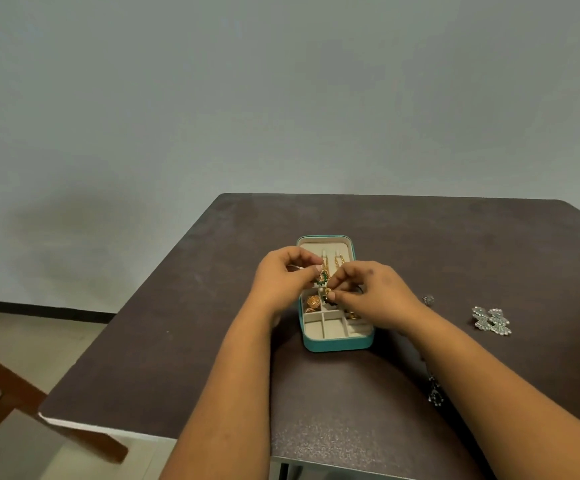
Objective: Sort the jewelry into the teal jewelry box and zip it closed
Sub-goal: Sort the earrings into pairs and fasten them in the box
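The teal jewelry box (pixel 337 344) lies open in the middle of the dark table, its cream lid flat behind it. A gold chain (pixel 339 262) hangs on the lid's hooks. Gold earrings (pixel 313 301) fill a left compartment; the front compartments look bare. My left hand (pixel 283 278) and my right hand (pixel 373 292) meet over the box. Together they pinch a small gold necklace with green stones (pixel 322 278) above the hinge. My right hand hides the box's right compartments.
A pair of silver fan-shaped earrings (pixel 492 321) lies on the table to the right. A small silver piece (pixel 428 300) sits nearer the box, and a silver dangling piece (pixel 434 393) lies beside my right forearm. A wooden chair (pixel 21 403) stands at the left.
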